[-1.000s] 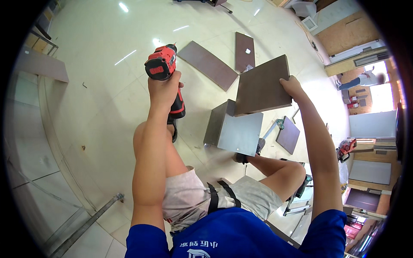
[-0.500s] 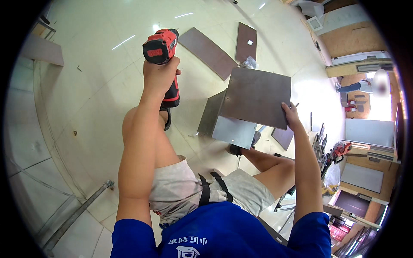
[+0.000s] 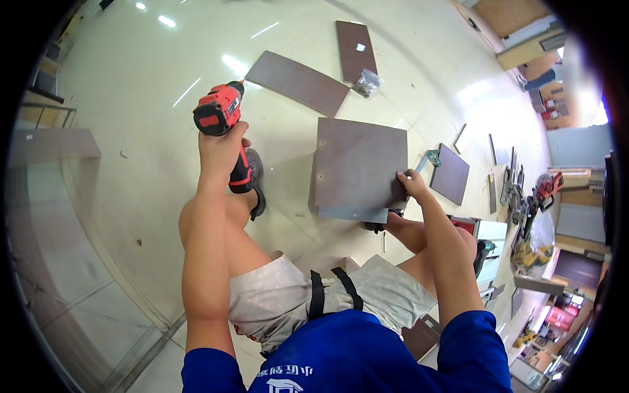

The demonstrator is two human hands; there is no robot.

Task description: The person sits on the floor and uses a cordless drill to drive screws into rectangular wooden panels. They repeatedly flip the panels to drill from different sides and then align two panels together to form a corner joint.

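Observation:
My left hand is wrapped round the grip of a red and black cordless drill, held up left of the panels with its bit pointing away from me. At the right edge of a dark brown square panel, my right hand grips the board, thumb on top. Small holes show along the panel's left edge. The panel lies over a box-like piece, whose light grey panel peeks out at the near side. Most of that piece is hidden beneath.
Beyond lie a long brown board, a darker board and a clear bag of small hardware. Another board rests at right, near a red miter saw. A person is far right. My shoe stands below the drill.
The drill has come lower and slightly left in my left hand. My right hand and the brown panel have shifted left, and the panel now sits squarer over the piece below.

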